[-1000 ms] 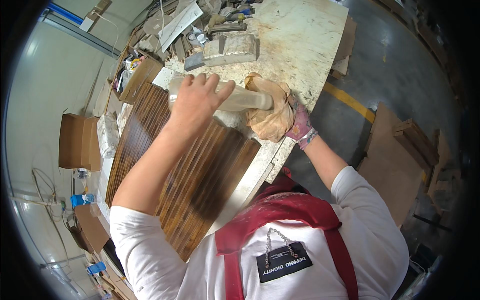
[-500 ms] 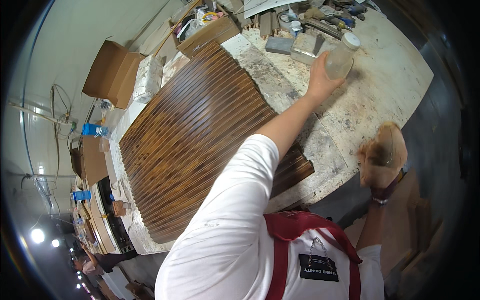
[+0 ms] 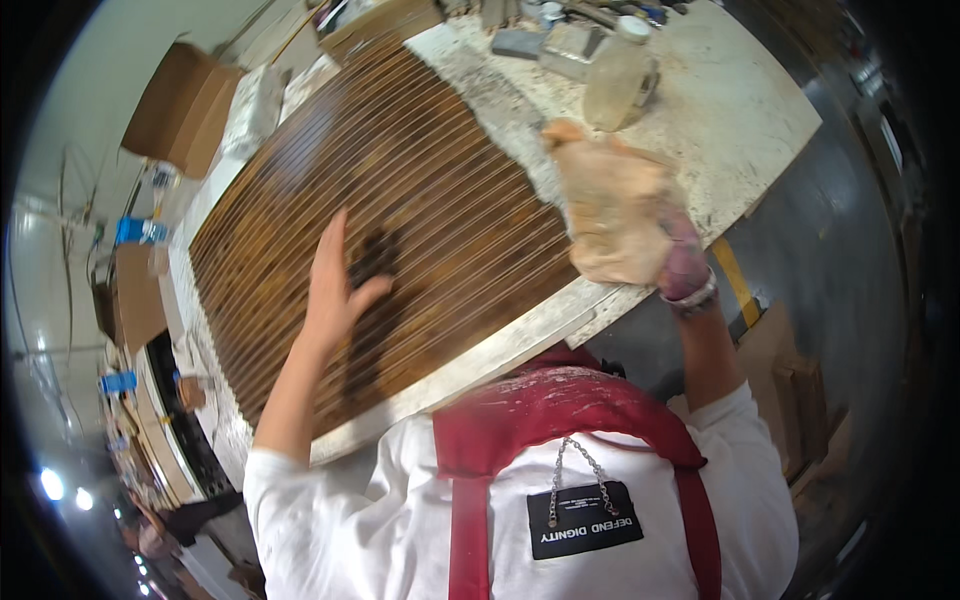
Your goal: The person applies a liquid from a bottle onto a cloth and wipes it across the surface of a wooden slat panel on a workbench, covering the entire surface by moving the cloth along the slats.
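A wide, dark-brown grooved wooden panel lies on the pale, stained worktable. Over its left part hovers my bare left hand, thumb apart from the fingers and nothing in it; whether it touches the grooves I cannot tell. My right hand, in a purplish glove, grips a bunched beige cloth at the panel's right edge. The cloth hides most of those fingers. Just beyond it stands a clear plastic bottle with a white cap, upright on the table.
Behind the bottle are a grey block, a silvery block and several tools. Cardboard boxes stand beyond the panel, an open one at far left. Cardboard leans below the table at right. Another person is far off at lower left.
My left hand has let go of the bottle and moved left over the panel. My right hand has brought the cloth leftward to the panel's edge. The view has shifted.
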Demonstrator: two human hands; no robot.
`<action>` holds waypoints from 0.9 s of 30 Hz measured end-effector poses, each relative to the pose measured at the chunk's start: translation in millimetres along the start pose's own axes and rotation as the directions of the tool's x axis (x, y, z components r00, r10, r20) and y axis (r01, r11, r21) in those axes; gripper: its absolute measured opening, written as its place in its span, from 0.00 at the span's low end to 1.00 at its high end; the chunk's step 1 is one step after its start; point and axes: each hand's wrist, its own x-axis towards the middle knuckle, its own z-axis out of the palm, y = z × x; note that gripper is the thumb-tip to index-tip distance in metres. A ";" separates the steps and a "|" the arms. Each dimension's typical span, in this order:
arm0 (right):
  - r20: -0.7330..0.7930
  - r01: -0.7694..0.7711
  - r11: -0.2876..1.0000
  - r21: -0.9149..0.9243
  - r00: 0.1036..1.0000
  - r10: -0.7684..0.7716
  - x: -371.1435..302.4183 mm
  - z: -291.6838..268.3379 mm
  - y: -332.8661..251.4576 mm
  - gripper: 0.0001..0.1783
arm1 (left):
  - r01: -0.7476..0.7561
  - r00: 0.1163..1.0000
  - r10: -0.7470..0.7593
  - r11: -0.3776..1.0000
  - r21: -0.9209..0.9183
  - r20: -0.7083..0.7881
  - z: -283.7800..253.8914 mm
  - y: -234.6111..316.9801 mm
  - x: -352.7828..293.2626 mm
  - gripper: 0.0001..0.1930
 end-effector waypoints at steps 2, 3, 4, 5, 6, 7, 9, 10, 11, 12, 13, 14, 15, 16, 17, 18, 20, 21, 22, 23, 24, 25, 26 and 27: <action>0.330 0.242 0.741 -0.626 0.944 -0.030 42.6 50.4 51.5 0.17 | 0.091 0.989 -0.112 0.977 0.194 0.099 -22.8 -22.5 -94.1 0.59; 0.486 0.455 0.396 -0.798 0.874 -0.027 57.2 83.9 81.1 0.14 | 0.112 0.973 -0.172 0.933 0.343 0.151 -30.9 -28.9 -137.6 0.62; 0.625 0.624 0.068 -0.778 0.781 -0.019 71.7 118.8 112.3 0.12 | 0.112 0.960 -0.207 0.902 0.417 0.190 -35.7 -33.9 -172.1 0.61; 0.748 0.742 -0.104 -0.662 0.661 -0.049 73.6 148.2 154.8 0.14 | 0.115 0.948 -0.237 0.878 0.464 0.214 -34.6 -46.0 -193.9 0.61; 0.780 0.770 -0.143 -0.621 0.592 -0.201 67.3 155.4 207.8 0.14 | 0.109 0.934 -0.265 0.850 0.515 0.240 -30.5 -58.2 -209.6 0.62; 0.835 0.806 -0.236 -0.543 0.487 -0.256 59.3 155.7 253.1 0.16 | 0.107 0.946 -0.244 0.858 0.503 0.215 -23.6 -72.0 -219.8 0.62; 0.861 0.811 -0.304 -0.500 0.503 -0.074 52.2 152.9 286.5 0.16 | 0.107 0.964 -0.209 0.869 0.483 0.164 -18.1 -83.0 -226.9 0.61; 0.841 0.798 -0.319 -0.511 0.541 0.006 52.6 146.9 288.9 0.17 | 0.096 0.971 -0.188 0.872 0.480 0.147 -15.2 -88.3 -233.9 0.61; 0.799 0.754 -0.345 -0.559 0.601 0.019 57.2 133.3 280.9 0.17 | 0.082 0.977 -0.165 0.875 0.477 0.133 -13.4 -94.2 -235.9 0.61; 0.744 0.697 -0.372 -0.612 0.667 0.026 62.1 115.1 263.2 0.18 | 0.084 0.981 -0.155 0.879 0.469 0.114 -7.8 -95.8 -242.2 0.61; 0.664 0.605 -0.397 -0.690 0.748 -0.014 67.8 92.0 237.2 0.18 | 0.117 0.973 -0.194 0.879 0.462 0.123 -8.8 -91.7 -240.9 0.60; 0.558 0.476 -0.442 -0.761 0.827 -0.070 71.1 65.8 205.6 0.19 | 0.115 0.975 -0.186 0.889 0.443 0.119 -8.3 -92.2 -238.8 0.60; 0.446 0.334 -0.489 -0.805 0.886 -0.129 72.4 42.0 172.4 0.20 | 0.111 0.977 -0.177 0.897 0.428 0.117 -8.9 -92.5 -238.3 0.60; 0.277 0.151 -0.432 -0.889 0.929 -0.244 70.6 28.5 138.9 0.20 | 0.099 0.980 -0.161 0.905 0.413 0.118 -8.4 -93.9 -236.4 0.60; 0.022 -0.034 -0.139 -0.990 0.924 -0.382 65.8 35.1 115.0 0.21 | 0.100 0.979 -0.163 0.905 0.414 0.121 -8.1 -95.8 -236.7 0.60; -0.259 -0.109 0.330 -0.938 0.852 -0.455 59.7 53.9 104.0 0.22 | 0.099 0.977 -0.167 0.907 0.410 0.133 -9.4 -95.6 -241.5 0.60; 0.058 0.117 0.070 -0.991 0.827 -0.559 61.5 88.9 101.4 0.21 | 0.101 0.979 -0.165 0.906 0.411 0.124 -10.2 -96.4 -237.2 0.59; 0.379 0.252 -0.311 -0.916 0.796 -0.472 66.5 98.7 106.0 0.19 | 0.118 0.972 -0.190 0.900 0.420 0.135 -11.6 -94.8 -237.3 0.59; 0.443 0.320 -0.346 -0.882 0.814 -0.376 61.5 104.2 140.8 0.19 | 0.120 0.972 -0.193 0.899 0.422 0.134 -13.2 -94.5 -240.7 0.59; 0.436 0.366 -0.269 -0.891 0.855 -0.281 51.9 109.4 190.7 0.19 | 0.120 0.972 -0.193 0.896 0.427 0.131 -13.3 -95.2 -241.5 0.59; 0.448 0.403 -0.238 -0.884 0.874 -0.185 38.7 111.3 231.7 0.19 | 0.112 0.976 -0.179 0.898 0.425 0.121 -11.6 -96.8 -237.4 0.59; 0.502 0.470 -0.287 -0.835 0.863 -0.049 25.2 115.3 259.7 0.19 | 0.098 0.978 -0.168 0.892 0.441 0.123 -10.5 -98.8 -237.5 0.60; 0.655 0.637 -0.449 -0.626 0.743 0.141 16.0 119.1 270.5 0.19 | 0.092 0.976 -0.169 0.894 0.438 0.140 -13.0 -98.8 -237.6 0.60; 0.596 0.534 -0.543 -0.648 0.799 0.074 23.1 115.3 256.2 0.19 | 0.099 0.974 -0.177 0.893 0.439 0.141 -16.0 -97.9 -237.7 0.60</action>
